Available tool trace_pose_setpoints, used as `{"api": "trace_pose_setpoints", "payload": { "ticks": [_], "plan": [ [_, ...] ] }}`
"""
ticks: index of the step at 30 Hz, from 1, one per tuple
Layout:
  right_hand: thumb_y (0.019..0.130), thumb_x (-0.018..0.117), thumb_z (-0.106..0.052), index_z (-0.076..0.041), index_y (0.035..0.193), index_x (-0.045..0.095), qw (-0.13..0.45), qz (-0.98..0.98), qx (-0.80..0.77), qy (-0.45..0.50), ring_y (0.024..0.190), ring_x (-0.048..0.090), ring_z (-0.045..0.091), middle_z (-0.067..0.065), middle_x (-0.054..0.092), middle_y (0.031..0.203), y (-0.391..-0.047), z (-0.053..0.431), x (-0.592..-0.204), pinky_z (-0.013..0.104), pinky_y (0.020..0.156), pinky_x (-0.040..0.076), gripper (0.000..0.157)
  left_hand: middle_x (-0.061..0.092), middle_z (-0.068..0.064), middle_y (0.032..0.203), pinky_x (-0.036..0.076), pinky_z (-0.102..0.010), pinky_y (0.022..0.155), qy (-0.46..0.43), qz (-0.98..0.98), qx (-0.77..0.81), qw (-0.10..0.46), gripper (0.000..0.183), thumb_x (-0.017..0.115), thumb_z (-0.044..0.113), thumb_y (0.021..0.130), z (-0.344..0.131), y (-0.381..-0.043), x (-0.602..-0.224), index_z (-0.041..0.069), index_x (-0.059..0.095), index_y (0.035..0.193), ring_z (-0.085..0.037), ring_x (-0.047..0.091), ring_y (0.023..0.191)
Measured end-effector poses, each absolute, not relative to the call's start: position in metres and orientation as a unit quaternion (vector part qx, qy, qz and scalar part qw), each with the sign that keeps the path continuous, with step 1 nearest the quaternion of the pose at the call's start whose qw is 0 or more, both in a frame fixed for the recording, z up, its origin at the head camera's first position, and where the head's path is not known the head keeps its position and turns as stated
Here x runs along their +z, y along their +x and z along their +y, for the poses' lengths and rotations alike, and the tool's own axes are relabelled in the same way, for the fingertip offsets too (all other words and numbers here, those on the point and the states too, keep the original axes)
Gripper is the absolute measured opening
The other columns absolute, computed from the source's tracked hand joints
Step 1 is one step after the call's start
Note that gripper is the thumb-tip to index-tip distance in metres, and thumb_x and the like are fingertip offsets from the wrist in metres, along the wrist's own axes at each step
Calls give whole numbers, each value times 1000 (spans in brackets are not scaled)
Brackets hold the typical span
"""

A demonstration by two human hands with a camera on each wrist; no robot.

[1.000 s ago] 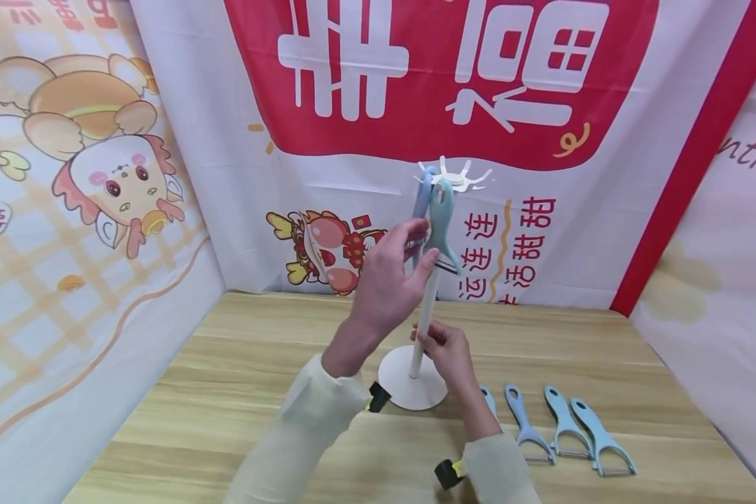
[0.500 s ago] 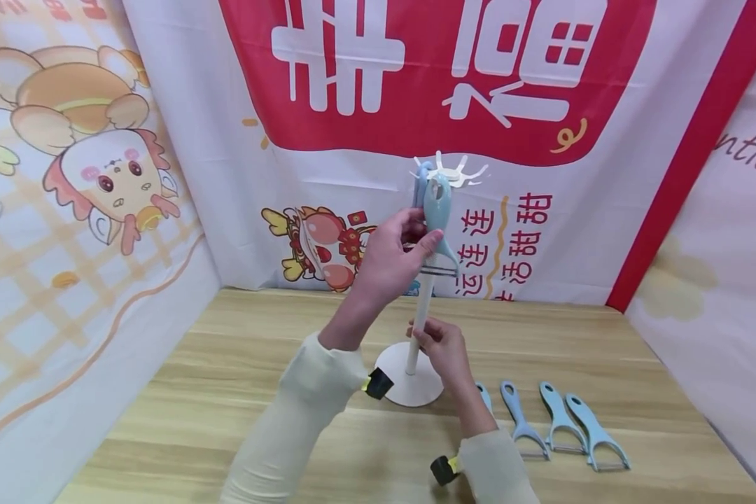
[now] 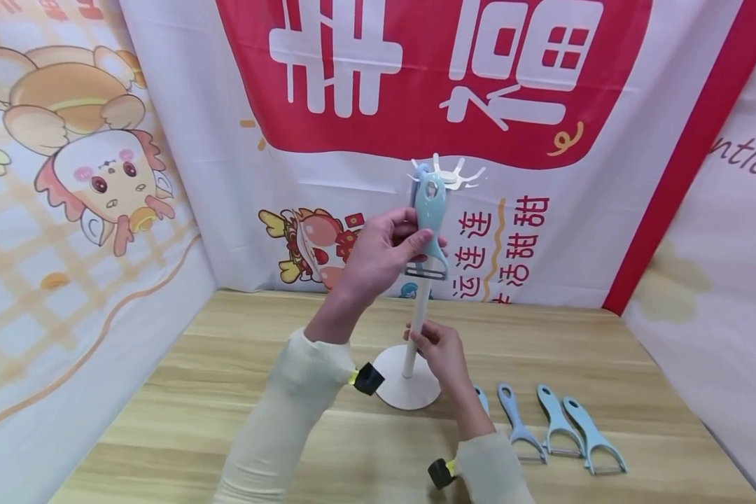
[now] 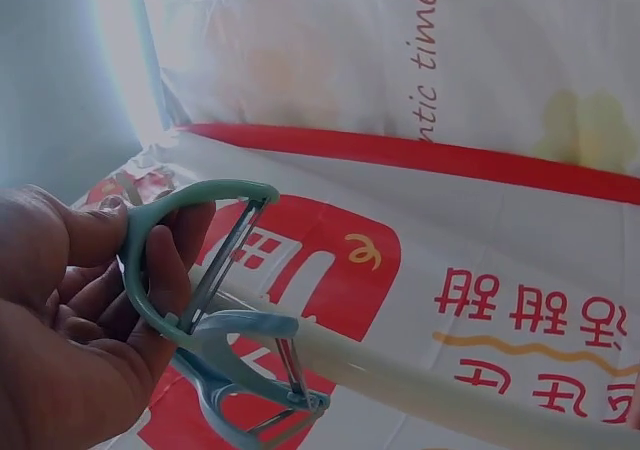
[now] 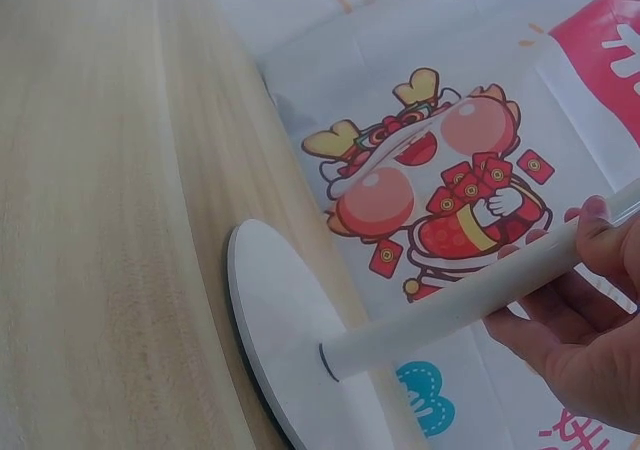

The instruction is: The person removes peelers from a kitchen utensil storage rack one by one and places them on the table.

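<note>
My left hand (image 3: pixel 378 255) pinches a pale blue-green Y-shaped peeler (image 3: pixel 431 206) by its handle, which points up with the blade end down. The handle's holed end overlaps the hooks (image 3: pixel 461 175) on top of a white stand (image 3: pixel 421 301). In the left wrist view, the held peeler (image 4: pixel 134 280) is nearest, with bluer peelers (image 4: pixel 245 323) hanging behind it beside the pole. Low on the pole, my right hand (image 3: pixel 446 353) grips it between thumb and fingers, just above the round base (image 3: pixel 390 392). From the head view, the hung peelers are mostly hidden by the held one.
On the wooden table (image 3: pixel 239 406), to the right of the stand, several peelers lie in a row, among them a blue peeler (image 3: pixel 513 413) and a pale blue-green peeler (image 3: pixel 587 425). One is partly covered by the right forearm. A printed cloth (image 3: pixel 353 168) hangs close behind the stand.
My left hand has turned the peeler more upright and shifted it slightly left against the hooks, its blade end swinging left. The right hand keeps its grip on the pole.
</note>
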State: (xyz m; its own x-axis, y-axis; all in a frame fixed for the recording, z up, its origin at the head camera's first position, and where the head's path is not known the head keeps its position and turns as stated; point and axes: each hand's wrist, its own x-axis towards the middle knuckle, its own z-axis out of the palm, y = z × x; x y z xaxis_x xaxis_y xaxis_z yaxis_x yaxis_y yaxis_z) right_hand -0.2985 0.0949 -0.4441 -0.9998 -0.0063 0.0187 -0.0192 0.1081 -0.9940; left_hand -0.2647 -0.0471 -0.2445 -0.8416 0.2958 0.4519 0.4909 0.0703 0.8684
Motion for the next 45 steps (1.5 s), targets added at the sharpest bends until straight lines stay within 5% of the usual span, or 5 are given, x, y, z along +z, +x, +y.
{"api": "trace_pose_setpoints", "payload": {
  "ticks": [25,45],
  "plan": [
    [98,60,-6,-3,120,70,13,-740,672,9,109,69,26,15,73,110,-299,94,-446,48,101,54,24,74,-19,109,61,-35,88,-263,-741,-609,101,32,63,9,97,-71,-255,-254,1,61,128,-26,74,101],
    [98,60,-3,-3,117,71,27,-738,673,31,105,69,25,17,73,108,-297,94,-445,46,98,56,22,73,-24,107,63,-36,83,-199,-767,-610,13,21,60,6,99,-106,-246,-305,-5,62,117,-25,75,94]
  ]
}}
